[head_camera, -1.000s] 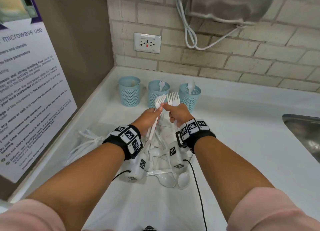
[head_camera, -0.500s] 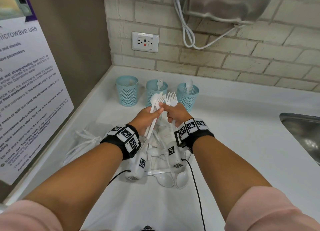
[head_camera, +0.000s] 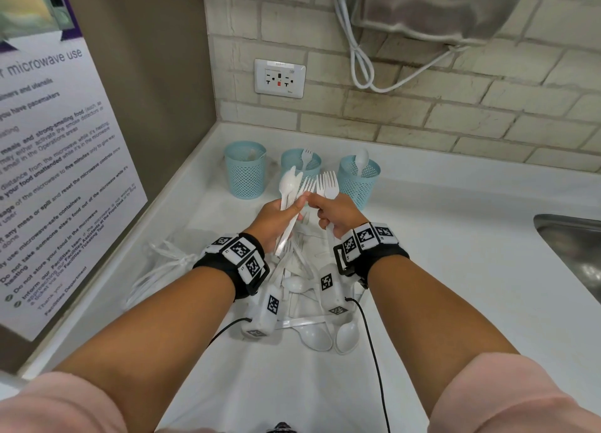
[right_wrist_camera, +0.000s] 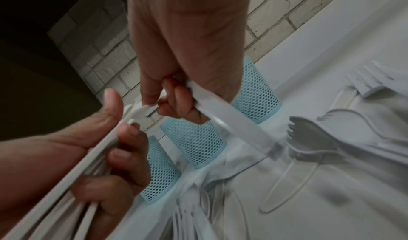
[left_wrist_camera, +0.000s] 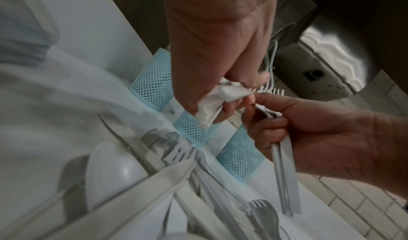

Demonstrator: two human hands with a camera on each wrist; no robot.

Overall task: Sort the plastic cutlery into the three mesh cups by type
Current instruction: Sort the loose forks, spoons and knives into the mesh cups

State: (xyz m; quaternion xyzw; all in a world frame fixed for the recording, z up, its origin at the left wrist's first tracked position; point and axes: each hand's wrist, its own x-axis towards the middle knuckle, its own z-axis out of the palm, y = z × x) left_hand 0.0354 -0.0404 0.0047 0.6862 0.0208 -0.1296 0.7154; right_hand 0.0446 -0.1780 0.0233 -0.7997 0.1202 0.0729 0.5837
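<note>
Three light-blue mesh cups stand at the back of the white counter: the left cup, the middle cup with a fork in it, and the right cup with a spoon. In front of the cups, my left hand grips a fanned bundle of white cutlery: a spoon, a knife and a fork. My right hand grips two white forks by their handles, its fingertips touching the left bundle. A loose cutlery pile lies under my wrists.
A steel sink is set into the counter at the right. A crumpled clear plastic bag lies left of the pile by the wall with the poster. A wall outlet and a hanging white cord are behind the cups.
My hands stayed together in front of the cups. The left bundle has fanned out, so a spoon and a knife tip now show beside its fork.
</note>
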